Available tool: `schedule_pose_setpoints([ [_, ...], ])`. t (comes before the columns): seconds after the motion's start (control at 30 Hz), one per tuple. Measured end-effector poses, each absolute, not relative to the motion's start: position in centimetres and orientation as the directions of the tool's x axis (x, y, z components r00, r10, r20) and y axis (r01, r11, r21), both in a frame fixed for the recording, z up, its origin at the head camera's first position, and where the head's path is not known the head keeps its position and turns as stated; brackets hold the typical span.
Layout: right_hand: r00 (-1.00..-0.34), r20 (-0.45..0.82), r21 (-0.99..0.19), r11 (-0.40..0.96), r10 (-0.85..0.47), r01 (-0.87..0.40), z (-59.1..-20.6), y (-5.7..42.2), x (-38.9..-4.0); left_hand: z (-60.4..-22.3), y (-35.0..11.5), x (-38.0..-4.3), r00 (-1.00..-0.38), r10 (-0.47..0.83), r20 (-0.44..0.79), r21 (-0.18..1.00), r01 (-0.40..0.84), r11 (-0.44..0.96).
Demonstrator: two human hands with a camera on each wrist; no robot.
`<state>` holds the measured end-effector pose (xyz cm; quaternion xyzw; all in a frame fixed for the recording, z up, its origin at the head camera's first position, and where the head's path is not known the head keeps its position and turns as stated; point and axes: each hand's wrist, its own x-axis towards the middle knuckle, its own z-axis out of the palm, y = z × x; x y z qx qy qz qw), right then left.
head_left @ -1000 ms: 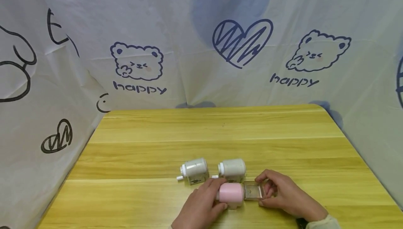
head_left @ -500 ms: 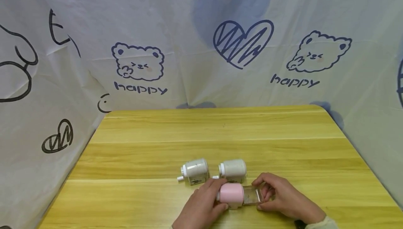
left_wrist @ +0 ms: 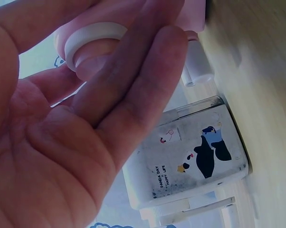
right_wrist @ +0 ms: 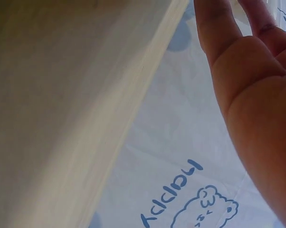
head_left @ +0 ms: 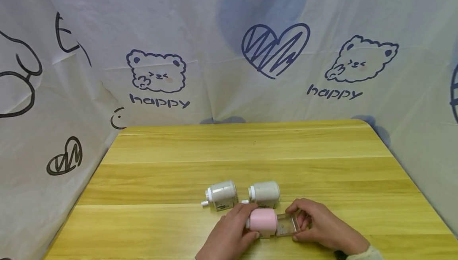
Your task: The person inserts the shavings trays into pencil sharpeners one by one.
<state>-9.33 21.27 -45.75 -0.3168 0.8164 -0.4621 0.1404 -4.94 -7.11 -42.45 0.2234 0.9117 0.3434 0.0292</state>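
Note:
A pink hand-crank pencil sharpener (head_left: 262, 220) lies near the front of the table, between the hands. My left hand (head_left: 229, 230) grips its left end, fingers on the far side and thumb on the near side. Out of the sharpener's right end extends a clear shavings drawer (head_left: 286, 225), slightly askew. The thumb and fingers of my right hand (head_left: 320, 222) pinch the drawer's outer end. In the left wrist view, the fingers of the left hand (left_wrist: 100, 109) curl against the pink body (left_wrist: 193, 16); the right wrist view mostly catches the right palm (right_wrist: 257, 95).
Just beyond the hands lie two whitish crank sharpeners, one at left (head_left: 222, 194) and one behind the pink one (head_left: 265, 192). A panda print marks a white sharpener (left_wrist: 195, 156) in the left wrist view. A drawn-on white cloth (head_left: 214, 73) surrounds the wooden table (head_left: 161, 164).
My right hand has shifted slightly toward me, and the clear drawer has moved the same way and turned a little askew. The left hand and pink sharpener have hardly moved.

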Motion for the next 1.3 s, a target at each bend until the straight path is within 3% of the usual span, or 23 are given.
schedule_pose_setpoints([
  [0.43, -0.733, 0.029, -0.868, 0.347, -0.68, -0.356, -45.8, 20.5, -9.1, -42.5, -6.9, -5.0, -0.897, 0.429, 0.11, 0.637, 0.395, 0.662],
  [0.8, -0.751, -0.011, -0.878, 0.365, -0.66, -0.308, -45.7, 19.8, -9.1, -42.5, -6.9, -5.0, -0.894, 0.438, 0.092, 0.642, 0.389, 0.66],
  [1.3, -0.733, 0.054, -0.855, 0.348, -0.678, -0.385, -45.4, 19.0, -8.8, -42.4, -6.9, -5.0, -0.886, 0.456, 0.081, 0.644, 0.396, 0.654],
])
